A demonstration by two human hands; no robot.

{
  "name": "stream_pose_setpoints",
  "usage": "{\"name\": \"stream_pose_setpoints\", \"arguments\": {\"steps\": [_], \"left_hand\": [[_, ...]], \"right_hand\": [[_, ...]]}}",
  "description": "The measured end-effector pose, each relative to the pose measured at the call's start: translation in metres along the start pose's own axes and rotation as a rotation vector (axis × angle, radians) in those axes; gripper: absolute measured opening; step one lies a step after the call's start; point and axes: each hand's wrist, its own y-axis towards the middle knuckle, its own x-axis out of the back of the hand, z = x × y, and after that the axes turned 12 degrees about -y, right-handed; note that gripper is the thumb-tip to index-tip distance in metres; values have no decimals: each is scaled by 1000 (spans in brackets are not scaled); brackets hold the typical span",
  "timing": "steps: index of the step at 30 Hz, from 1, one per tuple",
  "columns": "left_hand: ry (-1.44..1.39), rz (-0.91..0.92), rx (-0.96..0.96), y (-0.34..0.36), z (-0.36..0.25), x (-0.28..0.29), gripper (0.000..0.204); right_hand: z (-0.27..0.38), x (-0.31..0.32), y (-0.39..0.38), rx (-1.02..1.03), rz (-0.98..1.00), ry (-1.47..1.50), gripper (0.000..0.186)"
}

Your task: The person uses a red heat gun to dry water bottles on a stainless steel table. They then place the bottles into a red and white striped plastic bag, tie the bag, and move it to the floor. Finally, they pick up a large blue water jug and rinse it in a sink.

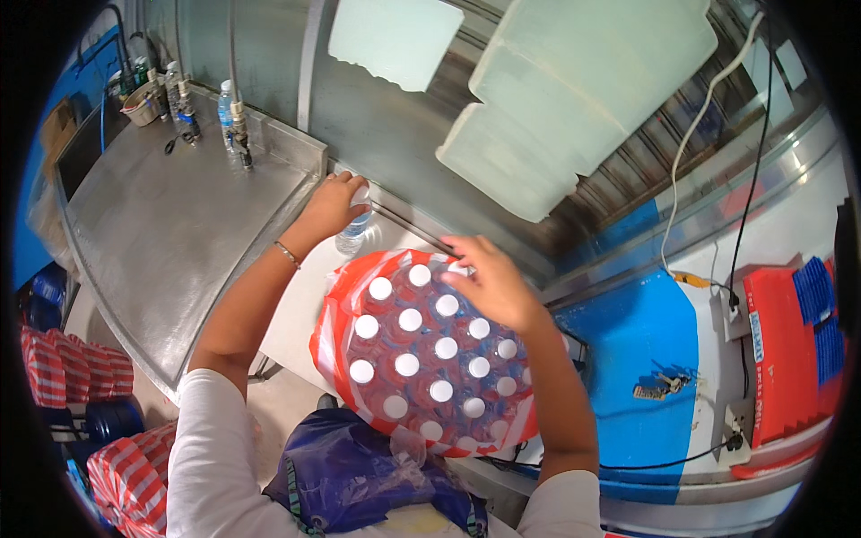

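Note:
My left hand is wrapped round the upper part of a clear water bottle, which stands upright on the pale surface beyond the bag. Just right of it, a red-and-white striped plastic bag sits open, packed with several upright bottles with white caps. At the bag's far edge, my right hand has its thumb and fingers around the top of one white-capped bottle; the rest of that bottle is hidden among the others.
A steel worktop on the left carries scissors, a small basket, bottles and hanging nozzles. Striped bags lie lower left. Keys lie on a blue surface at right, near a power cable.

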Motion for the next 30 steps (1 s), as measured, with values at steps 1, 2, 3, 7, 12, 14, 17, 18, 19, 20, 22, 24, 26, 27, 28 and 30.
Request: {"name": "stream_pose_setpoints", "arguments": {"steps": [1, 2, 3, 7, 12, 14, 17, 18, 19, 20, 22, 24, 26, 27, 28, 30], "left_hand": [[-7, 33, -13, 1, -3, 3, 39], [-13, 57, -27, 2, -11, 8, 37], [-19, 60, -38, 2, -22, 12, 32], [-36, -115, -243, 10, -102, 38, 27], [-334, -164, -507, 10, -224, 63, 29], [-552, -110, -445, 2, -249, 60, 31], [-901, -62, -321, -9, -251, 47, 31], [-989, -79, -285, -13, -247, 40, 31], [-731, 43, -284, -23, -239, 35, 32], [-558, 264, -331, -39, -234, 27, 31], [-408, 711, -438, -70, -228, 12, 28], [-398, 729, -551, -95, -231, -7, 24], [-295, 620, -660, -93, -230, -24, 26], [-294, 565, -646, -89, -229, -31, 27], [-282, 527, -622, -79, -229, -38, 27], [-294, 505, -655, -71, -234, -57, 28]], "right_hand": [[0, 14, -12, -90, 8, -15, 52], [1, 27, -25, -102, -22, -17, 51], [4, 36, -34, -142, -56, -18, 50], [27, 48, -50, -334, -195, -112, 64], [54, 44, -17, 80, -701, -160, 82], [53, 46, -16, 55, -770, -129, 84], [34, 55, -45, -188, -783, 27, 74], [26, 56, -61, -345, -815, 124, 68], [18, 52, -77, -295, -934, 504, 54], [9, 49, -91, -301, -995, 697, 53], [-6, 43, -117, -252, -1093, 1095, 52], [-14, 39, -146, -451, -984, 1018, 51], [-23, 44, -169, -538, -947, 827, 50], [-25, 48, -180, -549, -975, 676, 50], [-29, 50, -186, -615, -1015, 534, 49], [-26, 51, -206, -643, -980, 192, 47]]}}
